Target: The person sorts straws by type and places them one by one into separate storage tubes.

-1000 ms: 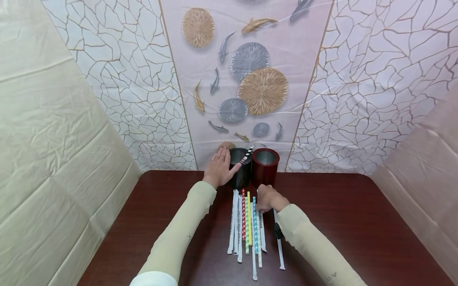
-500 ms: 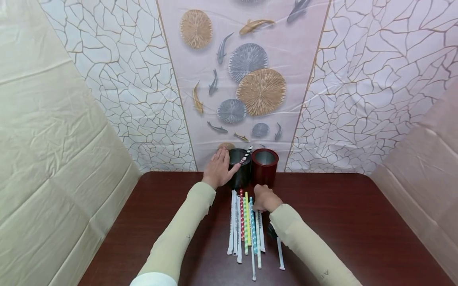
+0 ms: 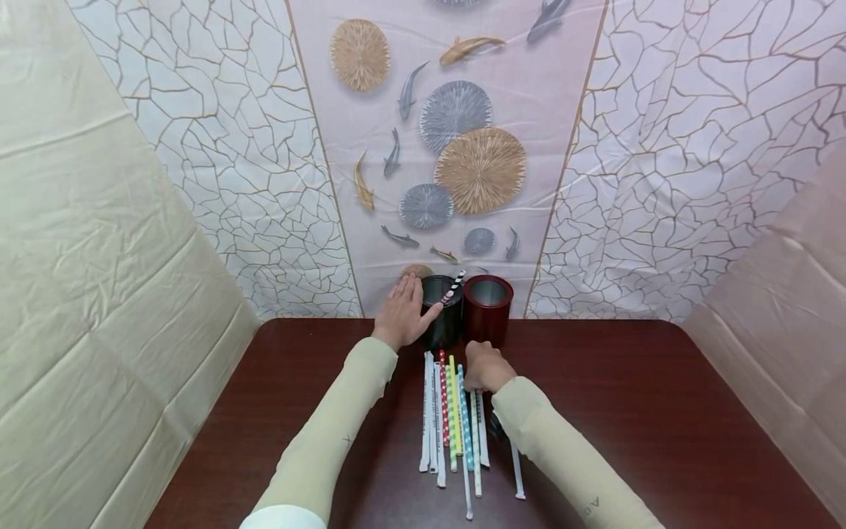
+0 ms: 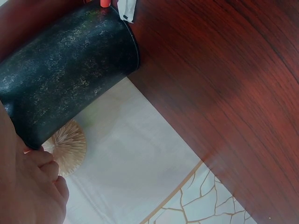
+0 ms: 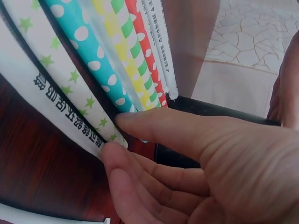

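Note:
In the head view my left hand (image 3: 399, 312) holds the side of a black can (image 3: 439, 327), its thumb across the front near the rim. The left wrist view shows bent fingers at the rim of this black can (image 4: 74, 65). A black-and-white striped straw (image 3: 454, 285) leans out of the can. My right hand (image 3: 487, 366) is over the top of the straw row. In the right wrist view that hand (image 5: 187, 163) pinches the end of a white paper straw with green stars (image 5: 70, 79), thumb and index finger either side. A blue dotted straw (image 5: 88, 56) lies beside it.
A dark red can (image 3: 487, 316) stands right of the black can against the patterned backdrop (image 3: 456, 242). Yellow (image 3: 454, 411), red dotted (image 3: 443, 411) and several white wrapped straws (image 3: 426, 433) lie side by side. Another wrapped straw (image 3: 518, 474) lies apart, under the right forearm.
My right hand has shifted slightly left along the straws, and the blue dotted straw now lies at a slight slant. My left hand stays at the black can.

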Available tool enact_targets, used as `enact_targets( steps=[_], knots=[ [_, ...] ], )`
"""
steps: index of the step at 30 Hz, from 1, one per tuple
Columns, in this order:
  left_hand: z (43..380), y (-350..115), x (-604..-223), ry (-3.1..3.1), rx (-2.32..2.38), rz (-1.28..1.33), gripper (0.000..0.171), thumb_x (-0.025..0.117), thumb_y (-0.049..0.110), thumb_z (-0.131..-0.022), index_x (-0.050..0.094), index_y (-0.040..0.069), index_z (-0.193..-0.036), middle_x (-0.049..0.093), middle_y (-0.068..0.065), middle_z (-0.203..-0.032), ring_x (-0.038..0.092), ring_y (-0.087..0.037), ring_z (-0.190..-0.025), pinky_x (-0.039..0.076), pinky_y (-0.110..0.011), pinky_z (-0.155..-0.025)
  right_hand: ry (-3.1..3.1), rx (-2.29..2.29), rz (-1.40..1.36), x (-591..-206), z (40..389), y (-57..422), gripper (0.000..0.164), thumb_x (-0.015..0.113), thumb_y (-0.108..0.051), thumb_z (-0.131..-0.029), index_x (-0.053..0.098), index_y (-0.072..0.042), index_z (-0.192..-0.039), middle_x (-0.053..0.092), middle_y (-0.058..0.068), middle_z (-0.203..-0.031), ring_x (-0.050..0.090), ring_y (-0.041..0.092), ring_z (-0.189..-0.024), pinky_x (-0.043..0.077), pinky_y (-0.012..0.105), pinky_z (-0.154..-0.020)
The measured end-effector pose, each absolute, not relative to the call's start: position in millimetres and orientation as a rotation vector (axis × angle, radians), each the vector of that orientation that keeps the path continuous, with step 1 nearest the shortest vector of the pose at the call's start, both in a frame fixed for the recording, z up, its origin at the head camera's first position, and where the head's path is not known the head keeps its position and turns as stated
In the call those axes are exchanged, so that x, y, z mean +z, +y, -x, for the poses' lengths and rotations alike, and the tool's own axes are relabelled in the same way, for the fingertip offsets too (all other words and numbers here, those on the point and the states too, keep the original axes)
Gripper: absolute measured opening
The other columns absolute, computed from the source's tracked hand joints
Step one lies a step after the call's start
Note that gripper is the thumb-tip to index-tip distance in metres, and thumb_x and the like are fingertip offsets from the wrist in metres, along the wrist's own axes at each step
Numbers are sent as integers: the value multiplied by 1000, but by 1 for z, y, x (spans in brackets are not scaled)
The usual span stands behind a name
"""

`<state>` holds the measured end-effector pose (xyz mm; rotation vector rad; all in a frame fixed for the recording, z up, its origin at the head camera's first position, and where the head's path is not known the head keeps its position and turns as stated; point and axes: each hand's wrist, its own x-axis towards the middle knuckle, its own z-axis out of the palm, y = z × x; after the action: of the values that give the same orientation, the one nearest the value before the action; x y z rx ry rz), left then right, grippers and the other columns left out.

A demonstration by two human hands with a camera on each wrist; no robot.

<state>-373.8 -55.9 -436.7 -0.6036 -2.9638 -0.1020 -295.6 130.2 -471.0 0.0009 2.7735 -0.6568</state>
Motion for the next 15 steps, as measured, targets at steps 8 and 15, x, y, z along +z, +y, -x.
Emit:
enact_targets(
  steps=[8,15],
  knots=[
    [375,-56,-438,-2960,-106,607,87,24,65,-111,19,-1,-168,15,-19,-177,16,-31,-166,19,-43,-135,2790,-616,-24,-467,294,126,33,89,-3,-79,69,0,-105,66,14,-75,66,22,-54,52,28,-45],
    [377,-56,-440,-2954,-126,609,87,24,65,-110,18,-1,-168,16,-19,-177,17,-31,-166,20,-44,-135,2760,-608,-36,-466,293,126,27,86,1,-80,68,-1,-100,66,15,-71,62,20,-49,48,27,-42]
  ],
)
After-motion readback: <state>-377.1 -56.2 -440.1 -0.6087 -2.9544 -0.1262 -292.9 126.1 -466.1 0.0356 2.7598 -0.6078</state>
